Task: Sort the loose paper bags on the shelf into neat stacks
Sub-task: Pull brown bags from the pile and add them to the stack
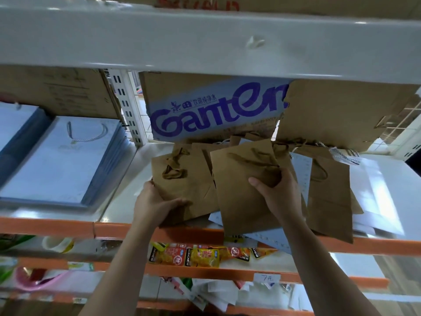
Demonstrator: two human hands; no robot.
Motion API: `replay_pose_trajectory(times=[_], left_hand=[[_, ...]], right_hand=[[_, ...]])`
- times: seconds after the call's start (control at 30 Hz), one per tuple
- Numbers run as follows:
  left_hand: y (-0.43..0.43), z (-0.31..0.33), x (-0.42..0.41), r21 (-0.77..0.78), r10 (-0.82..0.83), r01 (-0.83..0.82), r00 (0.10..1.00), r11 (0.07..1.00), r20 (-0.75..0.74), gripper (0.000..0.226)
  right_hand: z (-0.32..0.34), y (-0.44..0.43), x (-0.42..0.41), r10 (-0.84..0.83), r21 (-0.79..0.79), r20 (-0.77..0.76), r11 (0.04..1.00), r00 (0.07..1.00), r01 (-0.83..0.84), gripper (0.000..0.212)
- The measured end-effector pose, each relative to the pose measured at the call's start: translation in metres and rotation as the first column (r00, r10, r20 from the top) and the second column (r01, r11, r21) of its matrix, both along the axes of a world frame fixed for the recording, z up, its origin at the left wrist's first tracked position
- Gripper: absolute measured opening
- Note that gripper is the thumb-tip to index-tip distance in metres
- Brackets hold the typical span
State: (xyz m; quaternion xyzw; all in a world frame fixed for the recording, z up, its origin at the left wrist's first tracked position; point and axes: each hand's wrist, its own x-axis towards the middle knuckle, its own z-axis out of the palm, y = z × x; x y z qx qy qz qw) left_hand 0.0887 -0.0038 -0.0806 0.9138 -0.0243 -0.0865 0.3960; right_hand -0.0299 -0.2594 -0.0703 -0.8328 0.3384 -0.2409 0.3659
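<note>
A wide grey top shelf [205, 42] ran across the top and hid the tops of the boxes under it. Below it was the shelf [127, 197], white with an orange front edge.

At the back stood a big box [216, 110] with "Ganten" on it in large purple letters on a pale blue band, with a small line of Chinese writing above. A torn card sheet [337, 115] leaned just beside it on the right and covered the end of the word. A plain box [57, 92] stood at the back on the left; the print on it was too faint to read.

A neat stack of blue bags [57, 165] with cord handles lay flat on the left, well apart from the mess.

The brown bags [328, 201] lay in a loose pile in the middle of the shelf, one over the other, some hanging over the front edge. Flat white bags [373, 190] lay under and beside them on the right.

The left hand [155, 204] gripped the bottom corner of the left bag [182, 183] — thumb on top, fingers under. The right hand [280, 192] held the middle bag [239, 197] near its handle, thumb on the front, fingers curled round the edge.

On a lower shelf lay snack packs [202, 256] in red and yellow — "CHEW" was clear along their black edges. A small tag [267, 278] read "7元".
</note>
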Motion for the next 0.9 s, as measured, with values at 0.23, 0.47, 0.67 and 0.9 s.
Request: replay_pose_trajectory(times=[0.23, 0.47, 0.67, 0.9], left_hand=[[0.025, -0.006, 0.025, -0.038, -0.052, 0.054, 0.997, 0.998, 0.059, 0.043], [0.03, -0.012, 0.045, 0.079, -0.051, 0.036, 0.981, 0.996, 0.189, 0.03], [0.015, -0.011, 0.04, 0.064, -0.096, 0.083, 0.967, 0.994, 0.234, 0.029], [-0.007, -0.009, 0.02, 0.063, -0.12, 0.108, 0.964, 0.992, 0.238, 0.028]], right_hand=[[0.001, 0.002, 0.002, -0.028, 0.024, 0.039, 0.999, 0.999, 0.028, 0.06], [0.0, 0.014, 0.004, -0.047, 0.038, 0.043, 0.998, 0.998, 0.045, 0.054], [-0.002, 0.014, -0.001, -0.09, 0.026, 0.051, 0.996, 0.995, 0.089, 0.053], [-0.004, 0.005, -0.007, -0.132, 0.027, 0.052, 0.991, 0.99, 0.131, 0.057]])
